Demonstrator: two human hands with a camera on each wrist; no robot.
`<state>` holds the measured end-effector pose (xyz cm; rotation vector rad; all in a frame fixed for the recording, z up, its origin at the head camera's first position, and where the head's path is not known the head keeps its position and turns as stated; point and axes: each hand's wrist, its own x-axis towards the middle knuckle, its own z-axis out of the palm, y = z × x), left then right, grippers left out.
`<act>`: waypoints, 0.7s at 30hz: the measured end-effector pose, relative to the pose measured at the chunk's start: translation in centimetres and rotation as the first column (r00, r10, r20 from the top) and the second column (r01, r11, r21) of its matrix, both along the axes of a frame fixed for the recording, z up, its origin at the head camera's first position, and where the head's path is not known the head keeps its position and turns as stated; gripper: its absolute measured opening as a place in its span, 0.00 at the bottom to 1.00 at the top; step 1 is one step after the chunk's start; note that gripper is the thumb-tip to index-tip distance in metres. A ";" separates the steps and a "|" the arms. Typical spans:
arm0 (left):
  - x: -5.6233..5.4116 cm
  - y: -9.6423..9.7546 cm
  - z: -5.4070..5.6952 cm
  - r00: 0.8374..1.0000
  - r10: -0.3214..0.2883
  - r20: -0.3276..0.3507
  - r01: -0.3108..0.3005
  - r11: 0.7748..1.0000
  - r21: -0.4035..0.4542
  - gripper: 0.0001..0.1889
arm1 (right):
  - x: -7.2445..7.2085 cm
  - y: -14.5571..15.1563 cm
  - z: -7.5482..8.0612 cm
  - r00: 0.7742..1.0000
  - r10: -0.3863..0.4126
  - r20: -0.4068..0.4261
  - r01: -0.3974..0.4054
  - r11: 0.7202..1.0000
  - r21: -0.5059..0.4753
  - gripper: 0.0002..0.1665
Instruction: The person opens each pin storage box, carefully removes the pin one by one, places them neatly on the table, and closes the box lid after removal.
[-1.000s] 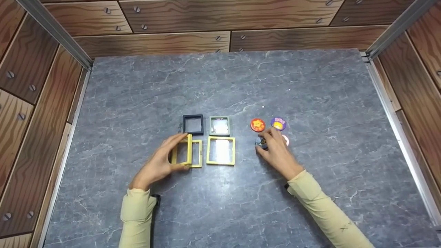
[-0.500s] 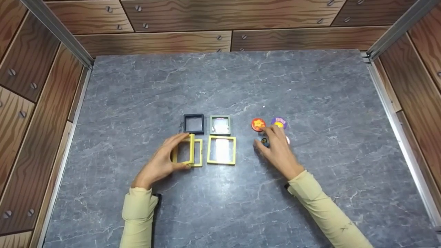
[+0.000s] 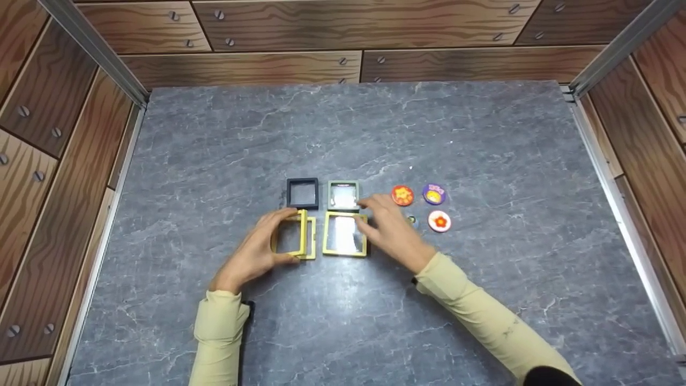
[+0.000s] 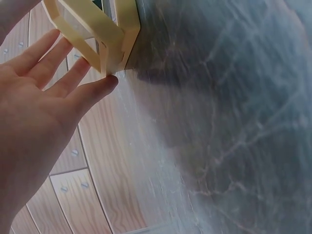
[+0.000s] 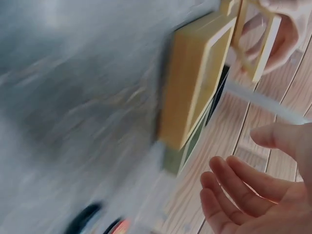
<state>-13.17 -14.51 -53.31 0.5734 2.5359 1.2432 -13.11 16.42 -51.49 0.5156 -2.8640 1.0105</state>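
Observation:
My left hand (image 3: 252, 249) grips the raised half of an opened yellow display frame (image 3: 303, 233) between thumb and fingers; its other half lies flat on the table beneath. In the left wrist view, fingertips and thumb meet the edge of that yellow frame (image 4: 105, 44). Over the right edge of a second, closed yellow frame (image 3: 345, 253) hovers my right hand (image 3: 394, 230), its fingers loosely bent. Nothing lies between thumb and fingers of the right hand (image 5: 258, 190) in its wrist view. A dark button badge (image 3: 411, 220) is mostly hidden behind it.
Behind the yellow frames lie a black frame (image 3: 303, 206) and a green frame (image 3: 343, 209). To the right are a red badge (image 3: 402, 195), a purple badge (image 3: 434, 194) and a white badge with a red flower (image 3: 439, 221). Wood-patterned walls (image 3: 289, 27) enclose the grey table (image 3: 268, 134).
My right hand has left the dark badge and moved left to the closed yellow frame, holding nothing. The white flower badge is now uncovered. The left hand keeps its hold on the opened frame.

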 end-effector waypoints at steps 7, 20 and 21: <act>0.1 0.2 -0.3 1.000 -0.022 -0.011 0.022 1.000 -0.010 0.51 | -0.4 -4.4 0.3 0.984 0.154 0.088 -0.160 0.985 0.068 0.26; 0.1 0.8 -0.3 0.995 -0.044 -0.094 0.039 0.998 -0.058 0.48 | -1.4 -8.4 -0.1 0.984 0.175 0.022 -0.175 0.949 0.262 0.30; 0.0 0.8 -0.2 0.994 -0.047 -0.095 0.041 0.997 -0.066 0.48 | -1.5 -8.5 -0.2 0.985 0.169 0.029 -0.170 0.949 0.265 0.30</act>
